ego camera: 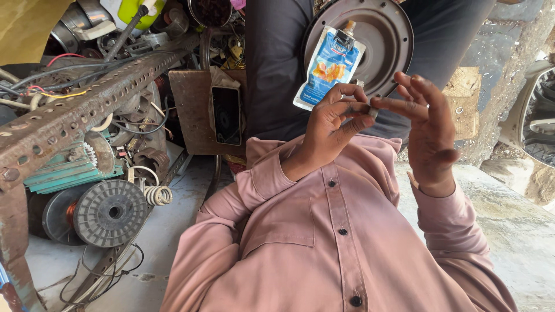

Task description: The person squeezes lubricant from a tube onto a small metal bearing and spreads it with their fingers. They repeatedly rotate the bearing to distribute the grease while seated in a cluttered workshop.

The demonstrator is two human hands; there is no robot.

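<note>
My left hand [334, 124] is raised in front of my chest and pinches a small grey part [373, 112] between thumb and fingertips. My right hand [426, 124] is beside it with fingers spread, and its index fingertip touches that part. Behind both hands a round dark metal plate [386, 34] rests on my lap against dark trousers. A blue squeeze pouch [327, 68] with a capped nozzle lies on the plate's left side. My pink buttoned shirt fills the lower view.
A rusty perforated angle bar [87, 104] runs across the left, over tangled wires and motor parts. A grey wire spool [111, 212] lies on the floor. A dark phone [226, 115] leans on a brown board. A concrete ledge [509, 214] is at right.
</note>
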